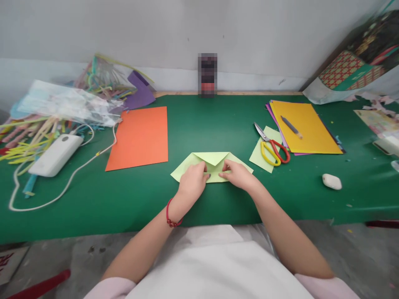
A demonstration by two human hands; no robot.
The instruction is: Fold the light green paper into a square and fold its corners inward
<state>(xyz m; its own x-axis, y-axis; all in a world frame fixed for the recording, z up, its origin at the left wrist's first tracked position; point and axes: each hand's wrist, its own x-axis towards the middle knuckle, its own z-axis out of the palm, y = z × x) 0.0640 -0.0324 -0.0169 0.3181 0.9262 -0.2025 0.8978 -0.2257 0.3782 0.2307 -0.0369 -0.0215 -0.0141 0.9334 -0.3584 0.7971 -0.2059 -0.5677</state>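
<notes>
A folded light green paper (212, 160) lies on the green table (193, 124) in front of me, its top flap turned down into a triangle. My left hand (193, 182) rests on its lower left part with fingers curled, pinching a fold. My right hand (238, 174) presses the lower right part, fingers bent onto the paper. The fingertips of both hands nearly meet at the paper's middle. A red bracelet (171, 218) circles my left wrist.
An orange sheet (140, 137) lies to the left. Scissors with red and yellow handles (272, 147) rest on a green scrap (262, 155), beside a yellow sheet stack (307, 126) with a pencil (291, 126). A white eraser (332, 181), white power bank (56, 154) and straws (28, 141) lie about.
</notes>
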